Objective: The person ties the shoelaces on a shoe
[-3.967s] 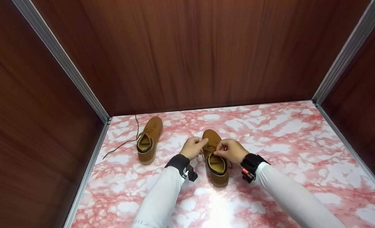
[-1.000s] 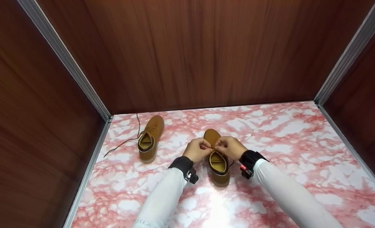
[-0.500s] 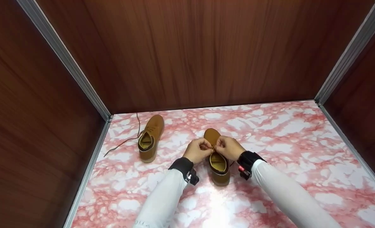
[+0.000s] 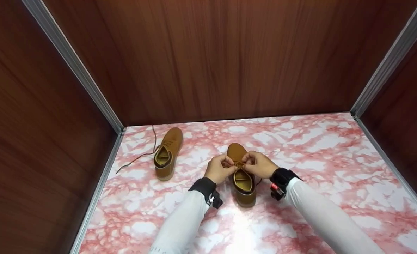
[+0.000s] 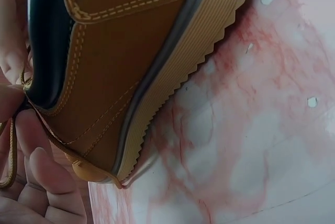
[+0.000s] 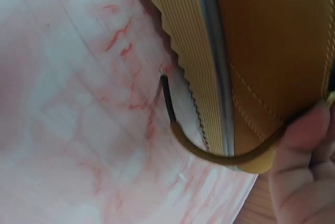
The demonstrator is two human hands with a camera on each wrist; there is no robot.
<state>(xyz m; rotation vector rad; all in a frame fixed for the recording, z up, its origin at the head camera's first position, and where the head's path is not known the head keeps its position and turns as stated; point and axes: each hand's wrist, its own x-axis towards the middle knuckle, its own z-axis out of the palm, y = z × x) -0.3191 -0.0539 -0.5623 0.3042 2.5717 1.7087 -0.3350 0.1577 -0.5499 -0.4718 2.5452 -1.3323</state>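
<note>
A tan lace-up shoe (image 4: 236, 151) stands on the floor, toe pointing away, its yellow-lined opening towards me. My left hand (image 4: 219, 169) pinches the shoelace (image 5: 12, 156) from the left side of the tongue; a loop of lace hangs by its fingers in the left wrist view. From the other side my right hand (image 4: 260, 165) pinches the lace between thumb and fingertip. Lace loops show between both hands above the eyelets. In the right wrist view a free lace end (image 6: 209, 157) with a dark tip curves down over the sole's side.
Another tan shoe (image 4: 173, 141) stands to the left, its long loose lace (image 4: 134, 161) trailing over the pink-and-white marbled surface (image 4: 317, 211). Dark wood panels (image 4: 229, 63) with metal corner strips rise at the back and both sides.
Over four seconds my left hand has come in from the shoe's left side to the laces. In the last half second my right hand has drawn slightly right, widening the gap between the hands.
</note>
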